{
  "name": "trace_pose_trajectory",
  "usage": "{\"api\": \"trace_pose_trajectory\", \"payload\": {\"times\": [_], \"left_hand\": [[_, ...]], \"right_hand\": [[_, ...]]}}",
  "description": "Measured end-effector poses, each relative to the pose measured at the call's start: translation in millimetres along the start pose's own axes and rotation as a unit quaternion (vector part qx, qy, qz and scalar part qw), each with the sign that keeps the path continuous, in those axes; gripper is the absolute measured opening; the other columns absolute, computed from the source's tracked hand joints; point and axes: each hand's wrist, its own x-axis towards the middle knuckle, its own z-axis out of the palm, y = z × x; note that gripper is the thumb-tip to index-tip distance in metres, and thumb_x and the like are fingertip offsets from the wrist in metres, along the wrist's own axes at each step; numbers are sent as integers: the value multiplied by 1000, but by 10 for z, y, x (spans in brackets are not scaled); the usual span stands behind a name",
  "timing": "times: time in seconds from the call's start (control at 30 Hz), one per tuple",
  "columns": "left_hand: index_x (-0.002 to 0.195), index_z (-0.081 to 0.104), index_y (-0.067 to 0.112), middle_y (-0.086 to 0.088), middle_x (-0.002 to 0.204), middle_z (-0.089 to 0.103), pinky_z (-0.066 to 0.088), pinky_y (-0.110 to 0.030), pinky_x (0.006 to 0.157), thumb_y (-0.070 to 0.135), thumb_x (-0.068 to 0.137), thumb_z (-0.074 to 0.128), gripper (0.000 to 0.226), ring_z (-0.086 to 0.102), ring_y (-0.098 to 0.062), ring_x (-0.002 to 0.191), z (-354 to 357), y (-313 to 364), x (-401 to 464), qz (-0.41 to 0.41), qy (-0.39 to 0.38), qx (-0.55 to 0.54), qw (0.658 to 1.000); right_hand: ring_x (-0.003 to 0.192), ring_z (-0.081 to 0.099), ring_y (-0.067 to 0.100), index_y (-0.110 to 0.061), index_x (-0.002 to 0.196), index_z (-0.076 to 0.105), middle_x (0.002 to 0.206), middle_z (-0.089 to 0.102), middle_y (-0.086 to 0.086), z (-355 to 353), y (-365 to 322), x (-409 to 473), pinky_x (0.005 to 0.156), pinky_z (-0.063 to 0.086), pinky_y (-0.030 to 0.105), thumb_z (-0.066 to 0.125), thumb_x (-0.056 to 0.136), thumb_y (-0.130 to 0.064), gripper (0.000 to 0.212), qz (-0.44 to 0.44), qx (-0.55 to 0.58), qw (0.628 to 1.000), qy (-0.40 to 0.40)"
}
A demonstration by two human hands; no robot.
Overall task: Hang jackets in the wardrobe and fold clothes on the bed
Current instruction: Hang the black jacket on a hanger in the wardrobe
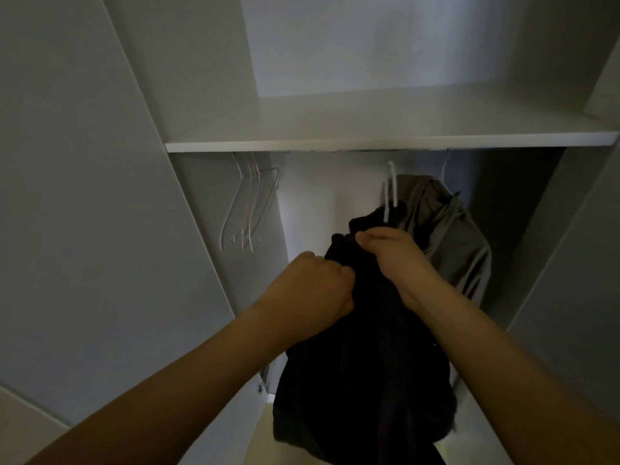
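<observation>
With my left hand (pixel 313 290) and right hand (pixel 392 253) both clenched on the black jacket's (pixel 362 380) collar just below the white hanger (pixel 391 193), I risk the fabric slipping off if the hook unseats.

Both bare forearms reach up and forward, close together. The left hand (pixel 313 290) is fisted, knuckles up. The right hand (pixel 392 253) sits slightly higher and farther, fingers curled shut, pinching dark cloth.
</observation>
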Motion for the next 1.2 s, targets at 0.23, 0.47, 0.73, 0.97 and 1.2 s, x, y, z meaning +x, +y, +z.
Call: {"api": "trace_pose_trajectory", "payload": {"times": [0.23, 0.47, 0.73, 0.97, 1.2], "left_hand": [[60, 42, 19, 7, 51, 40, 36, -24, 52, 36, 84, 46, 29, 32, -7, 43, 35, 240, -363, 41, -98, -146, 984], [121, 59, 11, -5, 122, 61, 43, -27, 97, 34, 88, 68, 41, 58, -18, 113, -41, -480, 64, -300, -82, -642, 701], [103, 65, 3, -11, 94, 75, 55, -31, 78, 23, 89, 56, 26, 71, -23, 89, 79, -550, -33, -457, 16, -779, 429], [106, 64, 5, -14, 96, 74, 53, -34, 73, 35, 97, 47, 35, 73, -24, 83, 60, -460, -132, -494, 69, -818, 287], [118, 61, 7, -15, 115, 69, 52, -39, 89, 33, 97, 47, 36, 66, -29, 108, 15, -245, 66, -470, 110, -817, 317]], "right_hand": [[86, 68, 16, -15, 90, 70, 91, 72, 4, -132, -26, 116, 71, 54, 20, 64, 92, -25, 11, 14, 51, 999, 6], [80, 72, 13, -14, 91, 74, 89, 75, 4, -146, -129, 73, 65, 55, 20, 65, 90, -29, 17, -7, 26, 996, -82], [102, 63, 17, -15, 100, 71, 109, 69, 5, -400, -40, 110, 95, 48, 27, 57, 92, -2, 21, -71, -47, 996, -15], [88, 68, 23, -4, 87, 75, 90, 73, 12, -462, 261, -71, 80, 52, 24, 71, 84, -21, 17, -14, -94, 995, -41], [74, 65, 20, -3, 69, 71, 82, 71, 16, -280, 198, -133, 73, 49, 26, 43, 94, -52, 62, 74, 17, 990, -117]]}}
